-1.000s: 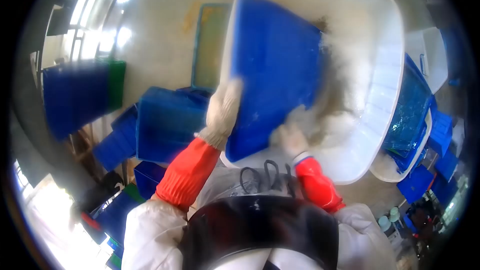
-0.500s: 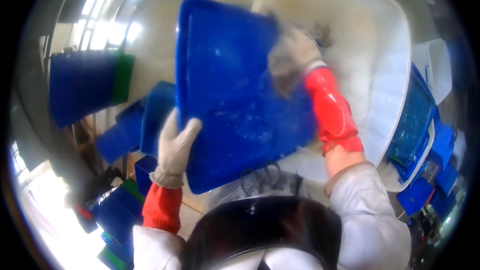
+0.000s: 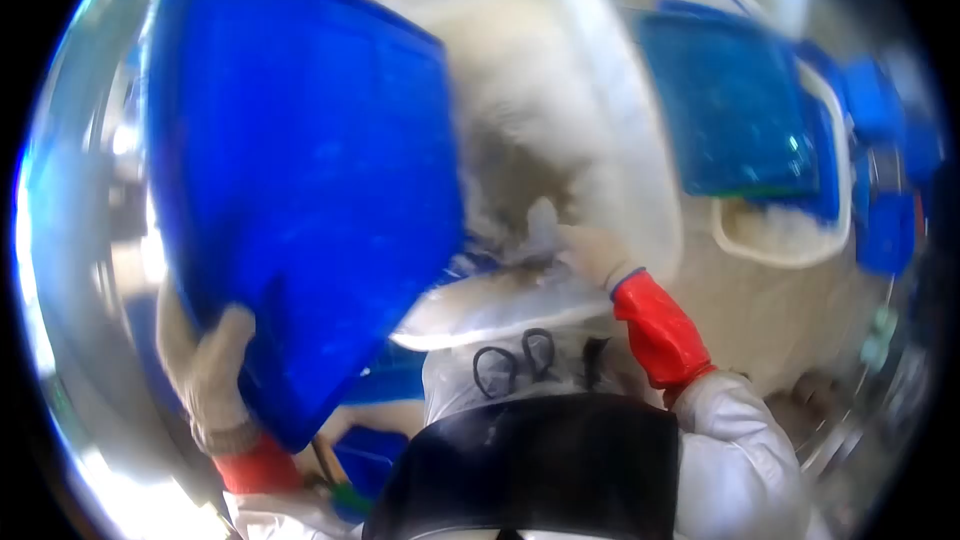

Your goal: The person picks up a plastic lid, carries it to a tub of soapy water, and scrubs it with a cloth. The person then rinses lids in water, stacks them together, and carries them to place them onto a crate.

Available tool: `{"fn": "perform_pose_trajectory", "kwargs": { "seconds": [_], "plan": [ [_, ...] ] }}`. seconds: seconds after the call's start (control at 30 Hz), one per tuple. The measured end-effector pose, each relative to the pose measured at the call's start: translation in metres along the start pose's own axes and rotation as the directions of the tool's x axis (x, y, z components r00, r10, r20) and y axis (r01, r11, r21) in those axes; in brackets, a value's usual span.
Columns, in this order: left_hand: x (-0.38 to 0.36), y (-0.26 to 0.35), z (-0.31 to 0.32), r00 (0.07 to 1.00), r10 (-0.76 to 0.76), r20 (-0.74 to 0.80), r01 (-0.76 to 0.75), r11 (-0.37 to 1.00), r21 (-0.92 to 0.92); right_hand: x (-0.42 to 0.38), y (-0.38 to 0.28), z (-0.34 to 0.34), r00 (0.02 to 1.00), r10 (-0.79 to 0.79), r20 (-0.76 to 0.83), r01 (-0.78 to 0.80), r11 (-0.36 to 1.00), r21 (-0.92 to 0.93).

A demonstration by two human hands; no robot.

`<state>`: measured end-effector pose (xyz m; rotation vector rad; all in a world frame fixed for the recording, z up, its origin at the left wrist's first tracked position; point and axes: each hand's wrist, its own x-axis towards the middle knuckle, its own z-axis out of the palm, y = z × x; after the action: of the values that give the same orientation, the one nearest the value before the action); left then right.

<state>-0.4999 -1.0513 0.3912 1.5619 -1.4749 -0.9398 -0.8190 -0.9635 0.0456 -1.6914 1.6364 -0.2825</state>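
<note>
A large blue plastic tray [image 3: 310, 170] with a raised rim stands tilted on the left of the view. My left hand [image 3: 208, 370], in an off-white knit glove with a red cuff, grips the tray's lower left edge, thumb on the near face. In a matching glove, my right hand [image 3: 600, 258] is low over the white tub [image 3: 655, 180], at its near side. Its fingers are closed on a wet greyish cloth [image 3: 543, 228], smeared by motion. Murky, foamy water [image 3: 520, 170] fills the tub.
To the right, a smaller white-rimmed container [image 3: 785, 252] has blue-green trays [image 3: 735, 105] leaning in it. Several blue bins [image 3: 885, 230] stand farther right. More blue pieces [image 3: 370, 455] lie low on the left, beside my dark apron [image 3: 540, 460].
The blue tray has swung left with my left hand. My right hand has come off the tray's face with the cloth and moved down to the tub. The view has turned right.
</note>
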Motion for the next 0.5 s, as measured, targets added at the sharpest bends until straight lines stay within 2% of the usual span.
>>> {"fn": "perform_pose_trajectory", "kwargs": {
  "seconds": [0.07,0.1,0.13,0.17,0.2,0.23,0.27,0.3,0.33,0.37,0.4,0.43,0.47,0.5],
  "plan": [
    [-0.003,0.029,0.027,0.972,0.202,0.117,-0.222,0.954,0.202,-0.036,-0.021,-0.045,0.985,0.170,-0.015,-0.168,0.981,0.095],
    [-0.009,0.044,0.048,0.922,0.301,0.245,-0.364,0.889,0.277,-0.051,-0.008,-0.039,0.972,0.224,-0.063,-0.215,0.968,0.126],
    [-0.003,0.052,0.065,0.789,0.481,0.383,-0.601,0.735,0.315,-0.058,0.007,-0.024,0.975,0.158,-0.155,-0.128,0.974,0.185],
    [0.004,0.061,0.084,0.600,0.616,0.511,-0.796,0.520,0.308,-0.055,0.009,-0.014,0.965,0.141,-0.222,-0.092,0.972,0.217],
    [0.023,0.068,0.097,0.433,0.678,0.594,-0.898,0.381,0.220,-0.053,0.010,-0.003,0.950,0.124,-0.287,-0.053,0.968,0.244],
    [0.035,0.079,0.126,0.247,0.704,0.666,-0.965,0.238,0.106,-0.054,0.004,0.009,0.938,0.159,-0.306,-0.087,0.968,0.236],
    [0.045,0.086,0.156,0.083,0.703,0.706,-0.994,0.111,0.007,-0.053,0.001,0.027,0.928,0.190,-0.321,-0.119,0.966,0.228],
    [0.059,0.087,0.186,-0.037,0.677,0.735,-0.998,0.011,-0.061,-0.046,0.001,0.037,0.891,0.186,-0.414,-0.111,0.974,0.199],
    [0.066,0.088,0.224,-0.154,0.667,0.729,-0.987,-0.143,-0.078,-0.039,0.001,0.047,0.845,0.180,-0.503,-0.108,0.980,0.168],
    [0.074,0.081,0.251,-0.138,0.581,0.802,-0.984,-0.175,-0.043,-0.053,-0.014,0.015,0.884,0.159,-0.440,-0.187,0.982,-0.021],
    [0.083,0.071,0.284,-0.178,0.541,0.822,-0.977,-0.200,-0.080,-0.062,-0.021,-0.003,0.877,0.160,-0.454,-0.208,0.976,-0.057],
    [0.087,0.073,0.318,-0.235,0.493,0.837,-0.953,-0.286,-0.099,-0.065,-0.018,-0.007,0.887,0.158,-0.435,-0.186,0.982,-0.023],
    [0.099,0.050,0.347,-0.206,0.446,0.871,-0.943,-0.329,-0.055,-0.056,-0.019,0.007,0.855,0.256,-0.452,-0.253,0.965,0.068],
    [0.110,0.037,0.373,-0.267,0.455,0.850,-0.932,-0.347,-0.107,-0.056,-0.025,0.002,0.837,0.252,-0.485,-0.289,0.957,-0.001]
  ]
}}
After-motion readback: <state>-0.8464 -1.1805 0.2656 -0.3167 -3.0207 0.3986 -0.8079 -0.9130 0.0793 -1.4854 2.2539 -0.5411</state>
